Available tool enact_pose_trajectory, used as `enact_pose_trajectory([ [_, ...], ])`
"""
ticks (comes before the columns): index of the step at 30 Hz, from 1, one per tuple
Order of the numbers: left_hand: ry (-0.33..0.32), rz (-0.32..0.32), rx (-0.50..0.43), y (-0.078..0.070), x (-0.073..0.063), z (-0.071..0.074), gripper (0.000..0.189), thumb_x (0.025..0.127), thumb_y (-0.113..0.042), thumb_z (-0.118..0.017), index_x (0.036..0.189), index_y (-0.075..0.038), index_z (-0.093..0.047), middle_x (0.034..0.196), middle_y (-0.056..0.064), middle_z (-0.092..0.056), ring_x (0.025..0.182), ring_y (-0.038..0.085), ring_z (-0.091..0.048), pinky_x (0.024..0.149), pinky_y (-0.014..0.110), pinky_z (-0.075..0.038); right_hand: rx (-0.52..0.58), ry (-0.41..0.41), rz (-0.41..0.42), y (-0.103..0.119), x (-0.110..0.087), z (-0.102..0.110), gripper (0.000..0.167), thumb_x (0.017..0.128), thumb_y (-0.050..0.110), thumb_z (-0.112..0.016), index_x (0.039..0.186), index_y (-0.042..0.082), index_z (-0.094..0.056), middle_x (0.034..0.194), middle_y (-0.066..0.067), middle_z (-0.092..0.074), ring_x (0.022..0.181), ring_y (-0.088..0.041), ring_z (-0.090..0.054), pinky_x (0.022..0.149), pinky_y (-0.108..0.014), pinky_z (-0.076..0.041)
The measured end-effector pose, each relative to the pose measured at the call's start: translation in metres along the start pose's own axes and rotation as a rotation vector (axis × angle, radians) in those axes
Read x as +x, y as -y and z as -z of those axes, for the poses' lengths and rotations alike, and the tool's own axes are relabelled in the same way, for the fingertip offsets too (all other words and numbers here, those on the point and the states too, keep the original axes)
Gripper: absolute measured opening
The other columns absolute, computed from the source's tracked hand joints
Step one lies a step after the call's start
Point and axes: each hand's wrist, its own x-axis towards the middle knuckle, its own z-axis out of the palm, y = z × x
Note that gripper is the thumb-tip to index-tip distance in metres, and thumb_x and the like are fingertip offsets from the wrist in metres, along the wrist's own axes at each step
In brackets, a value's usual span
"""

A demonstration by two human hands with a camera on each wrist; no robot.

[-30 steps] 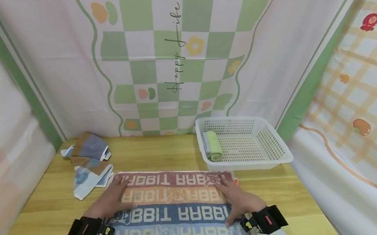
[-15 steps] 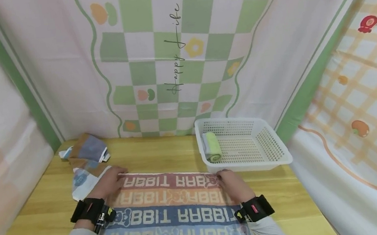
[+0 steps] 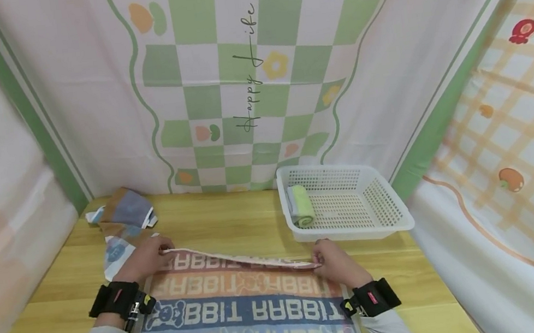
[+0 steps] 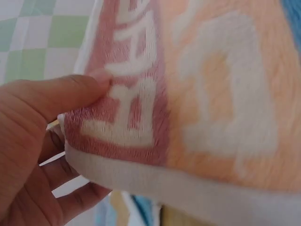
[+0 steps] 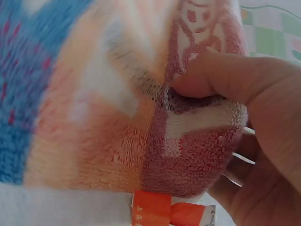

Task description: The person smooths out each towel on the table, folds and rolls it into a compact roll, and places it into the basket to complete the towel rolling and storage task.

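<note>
A striped towel (image 3: 243, 306) with red, orange, dark blue and light blue bands and pale lettering lies spread on the table. Its far edge is lifted off the wood. My left hand (image 3: 145, 259) pinches the far left corner; in the left wrist view the thumb (image 4: 89, 87) presses on the red band with the fingers beneath. At the far right corner my right hand (image 3: 338, 264) pinches the same edge. The right wrist view shows that thumb (image 5: 202, 82) denting the red band, and an orange tag (image 5: 151, 208) hangs from the towel's side.
A white perforated basket (image 3: 348, 231) stands at the back right, with a rolled green and grey towel (image 3: 303, 206) in its left end. A crumpled brown, blue and white cloth (image 3: 127, 218) lies at the back left. Printed curtains (image 3: 201, 69) enclose the wooden table (image 3: 223, 215).
Both hands, first laid spread over the towel, have moved to its far corners and pinched them. The far edge has come up off the table.
</note>
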Motion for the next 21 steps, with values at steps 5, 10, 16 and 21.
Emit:
enact_pose_trajectory([
  [5,-0.019,-0.002,-0.013,-0.003,-0.007,0.01,0.009,0.094,-0.004,-0.069,0.099,-0.011,-0.073,0.093,0.002,-0.066,0.084,0.017,-0.061,0.075,0.039,-0.052,0.028,-0.009,-0.004,0.011,-0.011,0.022,0.027,0.077,-0.008,-0.075,0.077,0.012,-0.056,0.074,0.006,-0.05,0.069,-0.006,-0.045,0.06,-0.022,-0.042],
  [10,-0.043,0.003,-0.026,-0.009,-0.01,0.018,0.014,0.091,0.004,-0.068,0.094,-0.009,-0.073,0.093,0.008,-0.066,0.087,0.022,-0.061,0.074,0.04,-0.052,-0.015,-0.038,-0.016,0.017,-0.015,0.051,0.024,0.08,-0.008,-0.075,0.074,0.01,-0.06,0.071,0.005,-0.052,0.066,-0.006,-0.045,0.061,-0.024,-0.041],
  [16,-0.117,-0.013,-0.037,-0.014,-0.01,0.024,0.018,0.092,0.007,-0.067,0.093,-0.009,-0.074,0.095,0.008,-0.07,0.092,0.029,-0.065,0.077,0.044,-0.055,-0.065,-0.15,-0.008,0.02,-0.013,0.077,0.018,0.085,-0.007,-0.074,0.089,0.01,-0.074,0.088,-0.002,-0.072,0.083,-0.019,-0.067,0.077,-0.04,-0.058],
  [21,-0.212,-0.073,0.009,-0.016,-0.006,0.026,0.018,0.09,0.008,-0.069,0.097,-0.007,-0.075,0.096,0.008,-0.069,0.091,0.029,-0.066,0.08,0.046,-0.056,-0.116,-0.239,0.003,0.018,-0.004,0.091,0.016,0.088,-0.009,-0.07,0.098,0.002,-0.075,0.098,-0.012,-0.075,0.093,-0.032,-0.07,0.083,-0.049,-0.058],
])
